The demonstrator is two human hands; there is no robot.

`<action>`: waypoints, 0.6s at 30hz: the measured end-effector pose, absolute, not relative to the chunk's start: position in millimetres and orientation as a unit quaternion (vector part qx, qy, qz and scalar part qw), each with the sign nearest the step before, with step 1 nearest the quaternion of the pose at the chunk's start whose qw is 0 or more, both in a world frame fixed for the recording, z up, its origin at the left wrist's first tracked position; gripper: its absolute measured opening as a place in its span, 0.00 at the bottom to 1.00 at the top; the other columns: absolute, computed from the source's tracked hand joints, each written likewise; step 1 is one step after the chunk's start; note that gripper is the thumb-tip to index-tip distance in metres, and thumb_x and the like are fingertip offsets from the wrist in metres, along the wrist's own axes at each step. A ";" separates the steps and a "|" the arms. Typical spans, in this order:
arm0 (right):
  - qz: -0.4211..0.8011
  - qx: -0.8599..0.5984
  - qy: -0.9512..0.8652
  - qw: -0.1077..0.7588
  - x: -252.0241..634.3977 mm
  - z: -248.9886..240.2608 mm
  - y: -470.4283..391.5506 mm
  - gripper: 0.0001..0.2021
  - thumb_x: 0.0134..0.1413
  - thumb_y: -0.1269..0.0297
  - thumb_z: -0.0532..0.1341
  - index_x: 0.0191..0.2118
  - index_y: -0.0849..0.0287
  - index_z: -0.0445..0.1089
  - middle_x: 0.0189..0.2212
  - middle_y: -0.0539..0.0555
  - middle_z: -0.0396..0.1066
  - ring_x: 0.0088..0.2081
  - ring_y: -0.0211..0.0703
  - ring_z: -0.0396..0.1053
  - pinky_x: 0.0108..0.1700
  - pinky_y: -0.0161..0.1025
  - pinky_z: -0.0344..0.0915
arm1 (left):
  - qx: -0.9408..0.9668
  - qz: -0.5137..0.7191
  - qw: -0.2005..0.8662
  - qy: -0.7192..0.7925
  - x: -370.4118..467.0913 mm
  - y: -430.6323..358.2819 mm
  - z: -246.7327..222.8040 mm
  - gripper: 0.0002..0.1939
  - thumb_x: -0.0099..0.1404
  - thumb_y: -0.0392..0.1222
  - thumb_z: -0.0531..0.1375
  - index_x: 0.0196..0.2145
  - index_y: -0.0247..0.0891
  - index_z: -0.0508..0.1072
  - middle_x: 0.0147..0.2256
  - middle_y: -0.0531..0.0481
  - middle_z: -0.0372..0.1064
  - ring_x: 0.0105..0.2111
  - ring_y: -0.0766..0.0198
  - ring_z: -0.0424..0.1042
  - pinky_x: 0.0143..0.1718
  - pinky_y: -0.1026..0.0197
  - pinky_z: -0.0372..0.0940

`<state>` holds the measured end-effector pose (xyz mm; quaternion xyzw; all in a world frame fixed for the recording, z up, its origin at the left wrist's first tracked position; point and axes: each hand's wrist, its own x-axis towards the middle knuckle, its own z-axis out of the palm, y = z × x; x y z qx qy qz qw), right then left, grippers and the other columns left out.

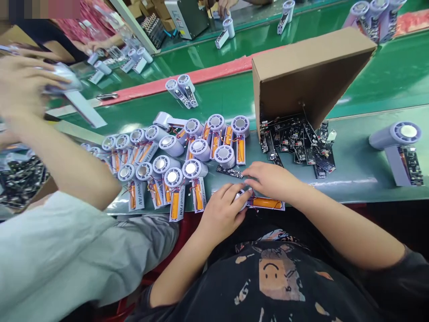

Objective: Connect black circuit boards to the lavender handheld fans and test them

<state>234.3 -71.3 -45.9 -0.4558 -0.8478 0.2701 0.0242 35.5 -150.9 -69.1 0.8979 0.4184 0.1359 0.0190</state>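
Observation:
My left hand (225,205) is closed around the head of a lilac handheld fan (282,205), which lies on its side at the bench's front edge. The fan's open handle points right, showing an orange battery and thin wires. My right hand (270,180) reaches over the fan, its fingers bent together by the fan head and the end of a small black circuit board (229,171). Whatever lies between those fingertips is hidden. That board rests flat on the green bench, just beyond my left hand.
Several lilac fans (174,177) with open handles crowd the left. A tilted cardboard box (311,53) spills circuit boards (300,143) behind my right hand. One fan (395,136) stands far right. A co-worker's arm (63,152) holds a fan at left. A red strip (217,71) crosses behind.

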 end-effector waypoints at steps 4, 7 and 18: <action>0.237 -0.469 -0.850 -0.036 199.3 -40.2 -55.4 0.14 0.62 0.58 0.59 0.47 0.61 0.75 0.41 0.62 0.78 0.44 0.54 0.76 0.42 0.44 0.69 | 0.900 0.132 0.021 0.416 35.3 -152.5 -66.5 0.20 0.66 0.37 0.60 0.55 0.37 0.67 0.54 0.38 0.70 0.51 0.46 0.70 0.48 0.44 0.73; 0.215 -0.462 -0.859 -0.056 189.2 -42.5 -51.0 0.11 0.62 0.64 0.58 0.43 0.63 0.75 0.40 0.65 0.78 0.45 0.55 0.76 0.43 0.43 0.68 | 0.898 0.175 0.009 0.404 27.3 -154.7 -56.0 0.22 0.68 0.47 0.59 0.57 0.36 0.65 0.57 0.35 0.67 0.55 0.46 0.69 0.51 0.45 0.71; 0.176 -0.459 -0.871 -0.014 240.9 -61.1 -54.3 0.14 0.60 0.61 0.56 0.48 0.56 0.73 0.42 0.57 0.79 0.44 0.52 0.77 0.42 0.43 0.68 | 0.703 0.031 -0.048 0.709 -61.2 -0.4 29.2 0.21 0.69 0.37 0.50 0.56 0.41 0.70 0.57 0.45 0.70 0.58 0.52 0.68 0.59 0.50 0.63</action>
